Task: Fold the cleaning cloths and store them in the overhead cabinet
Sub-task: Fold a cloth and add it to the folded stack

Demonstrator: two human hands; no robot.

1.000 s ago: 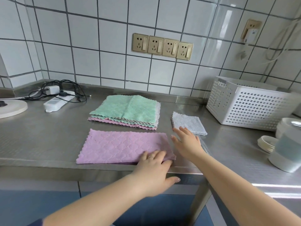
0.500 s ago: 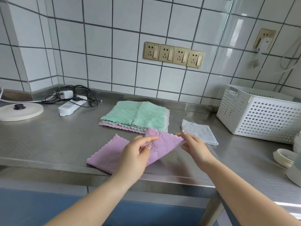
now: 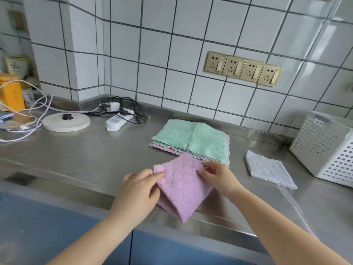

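A pink quilted cloth [image 3: 182, 190] is doubled over into a small square near the steel counter's front edge. My left hand [image 3: 136, 196] pinches its left corner. My right hand [image 3: 219, 178] pinches its upper right corner. Behind it lies a flat stack of cloths [image 3: 191, 141], mint green on top with pink edges showing below. A small folded pale grey cloth [image 3: 267, 169] rests to the right. No overhead cabinet is in view.
A white perforated basket [image 3: 324, 150] stands at the right. At the back left are a white power strip [image 3: 119, 121] with black cables, a round cream base [image 3: 65, 122], loose white cords and an orange box [image 3: 10, 92]. Four wall sockets [image 3: 242, 68] sit above.
The pink cloth lay flat a second ago. Both hands lifted its right end and carried it left, so it is now doubled into a smaller square. The camera has turned left.
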